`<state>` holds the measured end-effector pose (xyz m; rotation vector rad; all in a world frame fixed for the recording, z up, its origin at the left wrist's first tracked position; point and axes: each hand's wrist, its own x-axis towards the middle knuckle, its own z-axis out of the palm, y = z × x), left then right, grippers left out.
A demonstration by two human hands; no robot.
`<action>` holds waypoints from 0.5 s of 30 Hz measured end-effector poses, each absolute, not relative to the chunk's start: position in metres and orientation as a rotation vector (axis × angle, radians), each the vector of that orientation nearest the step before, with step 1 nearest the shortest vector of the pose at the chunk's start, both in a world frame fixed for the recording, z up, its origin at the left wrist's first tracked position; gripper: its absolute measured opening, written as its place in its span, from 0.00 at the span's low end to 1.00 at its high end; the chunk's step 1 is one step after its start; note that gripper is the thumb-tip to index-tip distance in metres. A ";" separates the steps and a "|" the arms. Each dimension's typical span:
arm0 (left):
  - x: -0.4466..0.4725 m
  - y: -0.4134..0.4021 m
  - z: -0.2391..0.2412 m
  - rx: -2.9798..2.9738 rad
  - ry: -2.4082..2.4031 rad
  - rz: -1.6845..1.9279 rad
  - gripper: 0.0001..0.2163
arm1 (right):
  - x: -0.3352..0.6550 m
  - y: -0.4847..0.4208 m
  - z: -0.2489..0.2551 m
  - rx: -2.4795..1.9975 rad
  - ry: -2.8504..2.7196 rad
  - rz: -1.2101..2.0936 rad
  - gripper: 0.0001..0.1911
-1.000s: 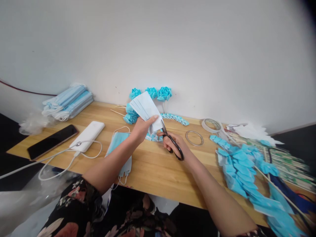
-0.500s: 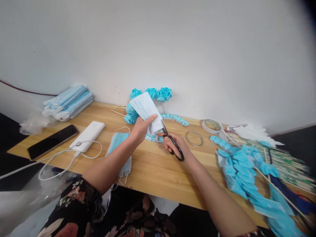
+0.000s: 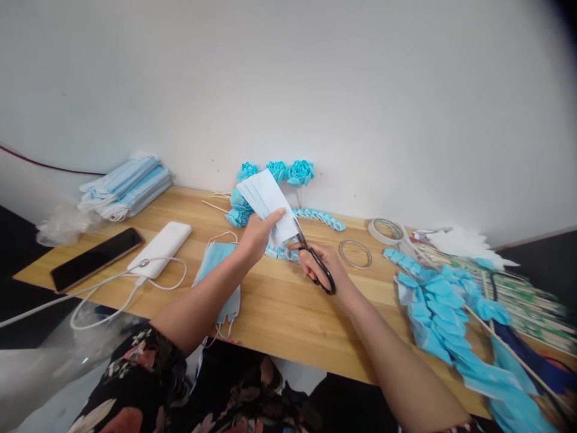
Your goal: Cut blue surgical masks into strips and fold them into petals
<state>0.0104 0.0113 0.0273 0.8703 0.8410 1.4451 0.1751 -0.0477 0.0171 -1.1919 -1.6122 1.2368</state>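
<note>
The scissors (image 3: 314, 253) sit in the right hand (image 3: 320, 261), whose fingers curl around the black handles so the blades point away from the body, up to the lower right corner of a pale mask (image 3: 273, 198); whether they bite into it is too small to tell. Just left of the scissors, the left hand (image 3: 261, 236) pinches that mask, thumb flat on top and fingers hidden beneath, a grip that probably serves to steady the corner at the blades while the pleated end fans out freely beyond. Left of the scissors, a blue mask (image 3: 215, 261) lies under the left forearm, seemingly within easy reach; farther left are a white power bank (image 3: 164, 243), a phone (image 3: 97, 258) and a mask stack (image 3: 128, 186), perhaps parked there to leave working room. Beyond the scissors, blue fabric roses (image 3: 300, 173) stand near a plain pale wall (image 3: 288, 78), with a braided strip (image 3: 320, 218) lying nearby. Right of the scissors come a thin ring (image 3: 356, 266), a tape roll (image 3: 372, 231) and tangled blue strips (image 3: 437, 307), all on a light wood-grain desk (image 3: 279, 319).
</note>
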 end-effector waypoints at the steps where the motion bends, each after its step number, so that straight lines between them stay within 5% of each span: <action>1: 0.010 0.011 0.027 0.865 0.843 1.445 0.23 | 0.175 -0.048 0.018 -1.199 -1.611 1.239 0.24; 15: 0.010 0.014 0.028 0.843 0.848 1.460 0.23 | 0.174 -0.047 0.019 -1.252 -1.578 1.235 0.23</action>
